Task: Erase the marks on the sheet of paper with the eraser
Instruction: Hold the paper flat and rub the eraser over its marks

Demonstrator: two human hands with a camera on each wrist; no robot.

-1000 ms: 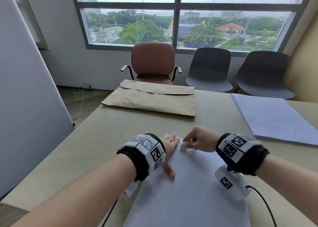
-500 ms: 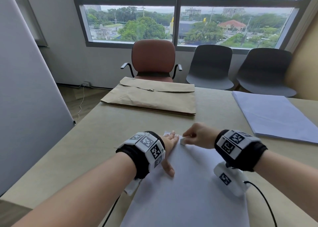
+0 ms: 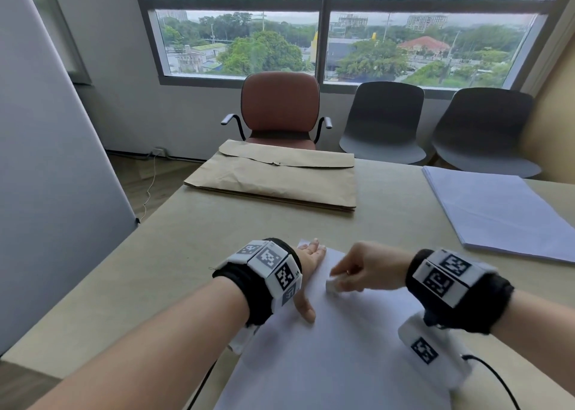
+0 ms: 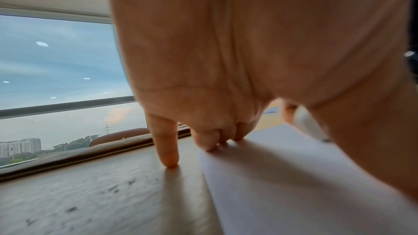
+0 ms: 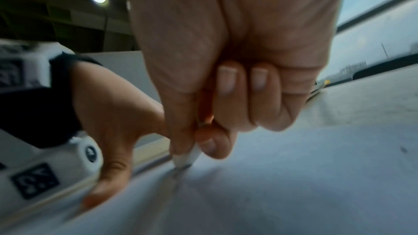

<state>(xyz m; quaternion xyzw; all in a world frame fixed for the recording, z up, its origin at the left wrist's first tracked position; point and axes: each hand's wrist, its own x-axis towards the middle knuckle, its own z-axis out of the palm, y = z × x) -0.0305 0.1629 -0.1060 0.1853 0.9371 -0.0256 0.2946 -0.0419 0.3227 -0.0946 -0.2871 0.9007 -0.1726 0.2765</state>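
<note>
A person sits at a beige table point(image 3: 217, 232), seen from their own head. A white sheet of paper point(image 3: 336, 347) lies flat on the table just in front of them. The left hand point(image 3: 306, 272) rests flat on the sheet's left edge, fingers straight and pressing down; from the left wrist, most fingertips point(image 4: 207, 146) sit on the paper while the little finger touches the bare table beside it.

The right hand point(image 3: 370, 268) is curled and pinches a small white eraser point(image 3: 332, 284) between thumb and forefinger. The eraser sticks out below the fingertips, and its lower end touches the paper near the sheet's top, just right of the left hand. From the right wrist, the other fingers are folded into the palm. The marks cannot be made out.

Farther back lie a brown envelope point(image 3: 277, 179) and, to the right, a stack of paper point(image 3: 497, 210). Three chairs stand beneath a wide window.
</note>
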